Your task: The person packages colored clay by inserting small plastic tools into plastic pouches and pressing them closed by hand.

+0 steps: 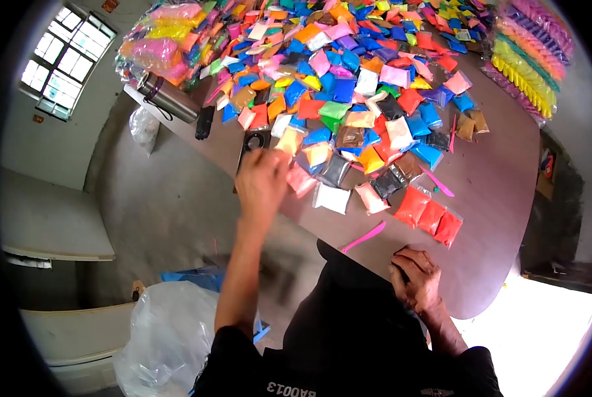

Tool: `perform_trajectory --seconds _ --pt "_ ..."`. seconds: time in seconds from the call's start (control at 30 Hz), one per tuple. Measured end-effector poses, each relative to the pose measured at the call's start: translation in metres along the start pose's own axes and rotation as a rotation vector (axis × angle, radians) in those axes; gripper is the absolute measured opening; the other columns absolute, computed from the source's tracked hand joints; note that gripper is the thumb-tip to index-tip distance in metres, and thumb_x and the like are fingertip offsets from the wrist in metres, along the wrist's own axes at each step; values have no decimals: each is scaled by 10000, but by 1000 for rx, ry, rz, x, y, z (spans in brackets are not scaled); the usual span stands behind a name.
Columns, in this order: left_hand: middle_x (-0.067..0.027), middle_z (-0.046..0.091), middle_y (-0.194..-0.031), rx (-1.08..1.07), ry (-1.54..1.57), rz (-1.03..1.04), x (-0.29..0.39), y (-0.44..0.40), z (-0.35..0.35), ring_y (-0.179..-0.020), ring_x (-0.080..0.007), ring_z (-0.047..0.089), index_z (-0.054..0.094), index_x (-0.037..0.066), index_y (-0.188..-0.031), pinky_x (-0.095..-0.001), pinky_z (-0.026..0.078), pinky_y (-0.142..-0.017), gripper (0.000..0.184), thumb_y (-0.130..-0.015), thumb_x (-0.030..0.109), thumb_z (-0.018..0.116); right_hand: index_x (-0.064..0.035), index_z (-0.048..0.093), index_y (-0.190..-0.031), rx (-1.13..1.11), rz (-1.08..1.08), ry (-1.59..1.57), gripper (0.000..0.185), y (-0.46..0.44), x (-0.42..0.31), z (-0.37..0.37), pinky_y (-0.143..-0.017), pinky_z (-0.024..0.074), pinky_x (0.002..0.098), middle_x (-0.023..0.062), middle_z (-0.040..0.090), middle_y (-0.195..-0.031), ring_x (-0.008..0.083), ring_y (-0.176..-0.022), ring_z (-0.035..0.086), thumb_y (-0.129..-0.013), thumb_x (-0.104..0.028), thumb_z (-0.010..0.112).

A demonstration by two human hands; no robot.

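Note:
My left hand (263, 182) is over the table's near left edge, its fingers bent downward and blurred. It is beside a black object with a round ring (256, 139) and a peach packet (288, 141); whether it touches either is unclear. My right hand (416, 278) rests at the near edge with curled fingers; a dark patch shows between thumb and fingers, too unclear to name. Between the hands lie a pink plastic knife-like stick (364, 237), a white packet (331, 198) and a joined strip of red packets (429, 216).
Many small colourful packets (335, 89) cover the far part of the brown table (488, 198). Bagged bundles (160, 49) and stacked packet strips (524, 59) stand at the back corners. A steel flask (170, 97) is at the left edge. A clear plastic bag (170, 331) is below left.

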State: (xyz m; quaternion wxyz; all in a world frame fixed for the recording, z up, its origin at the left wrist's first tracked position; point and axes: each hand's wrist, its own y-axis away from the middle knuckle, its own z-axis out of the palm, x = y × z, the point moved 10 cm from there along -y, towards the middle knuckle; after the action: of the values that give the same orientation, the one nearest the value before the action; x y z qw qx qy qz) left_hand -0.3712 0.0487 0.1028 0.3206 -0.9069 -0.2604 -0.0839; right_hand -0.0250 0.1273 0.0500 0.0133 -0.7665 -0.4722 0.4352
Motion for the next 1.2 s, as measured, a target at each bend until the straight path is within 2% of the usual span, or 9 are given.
perform_trajectory --seconds 0.2,0.4,0.6,0.73,0.8,0.9,1.03,1.13,1.2 --pt "-143 708 -1029 -10 -186 121 -70 -80 40 -1055 -387 652 766 66 -940 -480 563 -887 148 -889 205 777 -45 766 -975 -11 46 -25 225 -7 4 -3 -783 605 401 101 744 -1013 304 -901 729 -767 4 835" --pt "-181 732 -1193 -324 -461 -76 -128 -115 89 -1168 -392 660 779 17 -993 -480 555 -1005 414 -798 380 823 -63 764 -976 -16 63 -25 213 -9 9 -1 -751 602 379 91 744 -1004 290 -857 729 -786 12 825" --pt "-226 748 -1133 -474 -450 -180 -139 -125 96 -1095 -404 705 771 0 -980 -498 578 -969 337 -838 305 766 -75 761 -977 -2 90 -57 229 -9 14 0 -733 600 377 83 747 -1002 290 -843 728 -778 12 834" --pt "-229 754 -1074 -438 -475 -252 -145 -131 89 -1022 -422 719 773 15 -991 -486 592 -942 293 -858 271 724 -51 729 -992 -4 81 -93 268 -9 14 1 -712 589 412 113 725 -1003 325 -828 711 -766 49 834" --pt "-204 760 -1055 -197 -362 -51 -147 -139 76 -979 -426 725 767 19 -996 -468 596 -906 255 -877 232 692 -52 728 -991 -3 87 -92 269 -9 14 0 -712 589 412 112 724 -1002 325 -826 712 -765 50 834" --pt "-180 769 -1051 -40 -68 -57 -163 -145 59 -969 -424 726 763 8 -1029 -453 593 -865 248 -889 187 664 -51 728 -993 -5 96 -94 265 -8 13 0 -713 589 416 114 723 -1001 328 -833 712 -770 50 829" --pt "-95 746 -938 -157 208 -330 -172 -138 47 -854 -176 720 747 10 -1212 -354 581 -792 295 -988 181 658 -71 755 -961 9 101 -71 218 -10 12 -2 -729 601 385 87 746 -980 299 -838 728 -775 16 828" --pt "-17 716 -921 -90 670 -389 -93 -112 17 -845 -68 650 730 -9 -1255 -286 548 -740 290 -1068 185 621 -65 759 -966 6 88 -56 209 -10 9 -3 -735 604 396 104 747 -990 311 -850 732 -782 13 822" --pt "-1 710 -934 -153 695 -360 -61 -91 10 -845 -60 639 725 -19 -1260 -267 532 -723 291 -1083 184 615 -62 761 -970 11 80 -42 206 -9 9 -3 -742 607 402 112 748 -1000 318 -862 736 -786 9 820"
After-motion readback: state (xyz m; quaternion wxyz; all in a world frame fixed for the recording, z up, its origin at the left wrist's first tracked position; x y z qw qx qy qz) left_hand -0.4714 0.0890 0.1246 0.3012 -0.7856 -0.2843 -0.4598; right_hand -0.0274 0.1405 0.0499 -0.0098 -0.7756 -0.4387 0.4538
